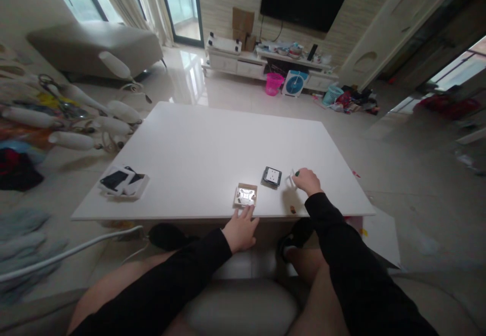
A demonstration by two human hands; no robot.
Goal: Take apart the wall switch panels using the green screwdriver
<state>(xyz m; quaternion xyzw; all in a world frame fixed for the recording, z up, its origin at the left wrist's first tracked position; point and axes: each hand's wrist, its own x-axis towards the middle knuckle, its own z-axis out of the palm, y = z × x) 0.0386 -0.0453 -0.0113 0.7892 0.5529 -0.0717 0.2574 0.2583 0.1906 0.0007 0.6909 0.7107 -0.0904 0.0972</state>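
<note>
A white table (212, 143) is positioned in front of the seated person. At its left end, white open boxes (141, 189) are placed, with dark flat pieces (116, 178) lying in them. The left hand (240, 228) is held at the near edge — fingers extended and slightly apart, not closed on anything — with the fingertips laid at the near side of a square mounting box (237, 198). The right hand (307, 181) is closed around a small item with a green part (297, 173), held above the tabletop; its full shape is hidden by the fingers. The mounting box is seated near the table's front edge, its bright inner face turned upward. A socket module (272, 175), white-faced and dark-framed, is located between the mounting box and the right hand. A small brown piece (292, 209) is found near the front edge.
</note>
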